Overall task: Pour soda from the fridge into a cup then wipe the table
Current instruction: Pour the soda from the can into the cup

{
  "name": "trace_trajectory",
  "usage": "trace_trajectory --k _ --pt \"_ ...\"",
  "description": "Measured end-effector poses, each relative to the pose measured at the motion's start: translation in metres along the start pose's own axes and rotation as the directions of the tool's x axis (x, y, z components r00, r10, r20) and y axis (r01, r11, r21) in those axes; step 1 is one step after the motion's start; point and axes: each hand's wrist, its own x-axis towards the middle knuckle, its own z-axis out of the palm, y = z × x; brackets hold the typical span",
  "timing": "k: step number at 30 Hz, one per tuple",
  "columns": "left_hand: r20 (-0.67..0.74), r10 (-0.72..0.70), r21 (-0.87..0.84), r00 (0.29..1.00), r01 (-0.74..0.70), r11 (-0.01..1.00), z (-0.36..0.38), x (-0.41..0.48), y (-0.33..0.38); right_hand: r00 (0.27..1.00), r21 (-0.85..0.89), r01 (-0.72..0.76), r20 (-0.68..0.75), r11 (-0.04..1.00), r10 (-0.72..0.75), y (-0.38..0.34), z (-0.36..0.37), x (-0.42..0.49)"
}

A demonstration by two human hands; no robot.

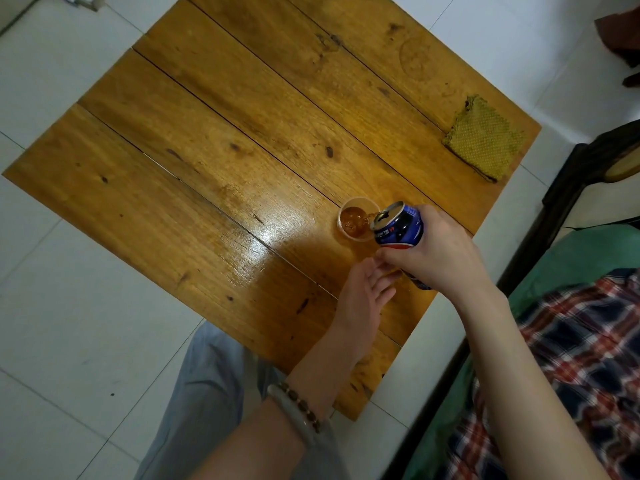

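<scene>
The right hand (436, 252) is wrapped around a blue soda can (398, 225), fingers closed tight on its body, and holds it tipped over with the opened top pointing down toward a small clear cup (356, 220). A thin brown stream runs from the can's mouth into the cup, which stands upright on the table and is already part full of brown, bubbly soda. The can's rim hangs just above the cup's near edge.

The left hand (360, 299) lies flat on the wooden table (207, 140) just beside the right hand, fingers loosely spread and holding nothing; its fingertips reach under the can hand. A beaded bracelet (301, 405) and a pale bangle (291, 407) sit on that wrist.

Well away, near the far right edge of the table, a folded yellow-green cloth (485, 140) lies flat. The table is made of wide planks and stands on a pale tiled floor (69, 306). A plaid blanket (581, 341) lies to the right.
</scene>
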Motion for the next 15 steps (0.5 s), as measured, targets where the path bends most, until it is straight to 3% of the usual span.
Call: trace_trajectory --k 15 --pt "0.029 -0.023 -0.036 0.999 0.024 0.999 0.0034 -0.0001 0.0000 1.000 -0.017 0.012 0.003 1.000 -0.012 0.0001 -0.0036 0.0000"
